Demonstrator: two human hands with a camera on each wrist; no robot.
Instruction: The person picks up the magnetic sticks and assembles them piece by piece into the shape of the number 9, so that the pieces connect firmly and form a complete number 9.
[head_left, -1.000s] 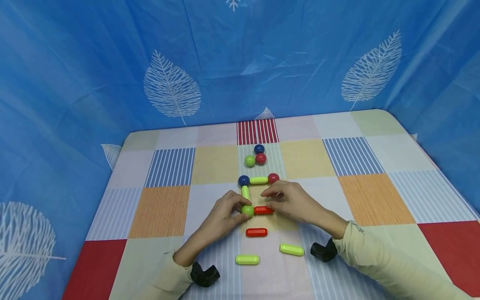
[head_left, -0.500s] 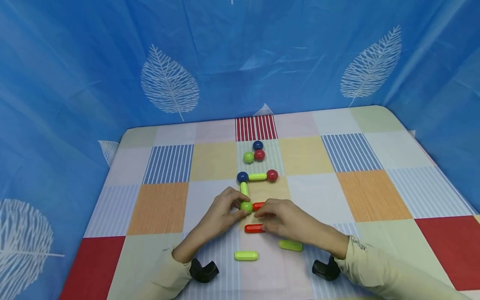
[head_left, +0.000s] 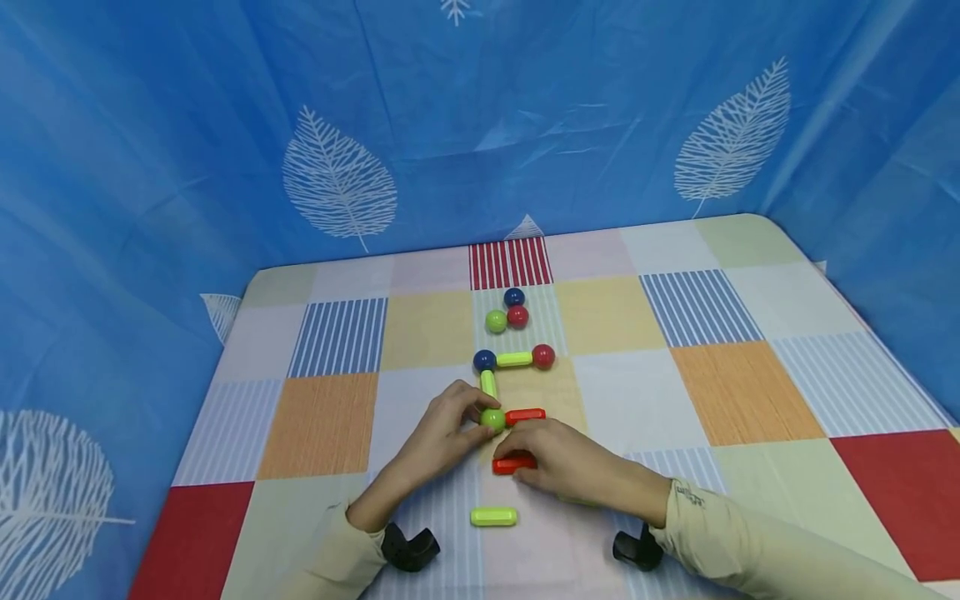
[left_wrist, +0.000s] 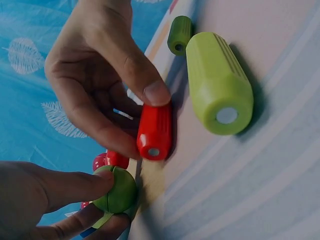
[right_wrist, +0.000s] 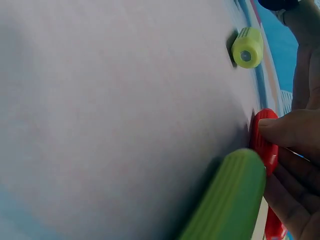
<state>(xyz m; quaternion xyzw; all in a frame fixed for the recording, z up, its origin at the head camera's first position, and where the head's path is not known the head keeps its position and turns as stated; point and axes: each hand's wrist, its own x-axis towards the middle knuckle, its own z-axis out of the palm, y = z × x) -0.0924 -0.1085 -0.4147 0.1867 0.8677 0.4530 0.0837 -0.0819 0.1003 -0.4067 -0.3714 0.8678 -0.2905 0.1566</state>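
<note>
Left hand (head_left: 448, 421): over the remote feed I read its grip as pinching a glossy green ball (head_left: 492, 418), thumb and fingertips on different sides of it. Right hand (head_left: 570, 458): grip pinching a faceted, glossy red rod (head_left: 510, 466) between thumb and fingers (I could not tell whether it touched the patchwork-patterned bench (head_left: 600, 392)). This rod lay crosswise, just nearer me than a second glossy red rod (head_left: 527, 414), whose left end met the green ball.

From the ball's far side I traced a slim yellow-green rod (head_left: 488, 383) to a glossy dark-blue ball (head_left: 484, 360); from there another yellow-green rod (head_left: 514, 359) ran rightward to a shiny crimson ball (head_left: 543, 357). Beyond them sat a loose trio of blue, red and green balls (head_left: 517, 317). A loose yellow-green rod (head_left: 493, 517) lay on the near side; its twin (right_wrist: 222, 200), mostly hidden by the right hand in the head view, showed in the right wrist view.
</note>
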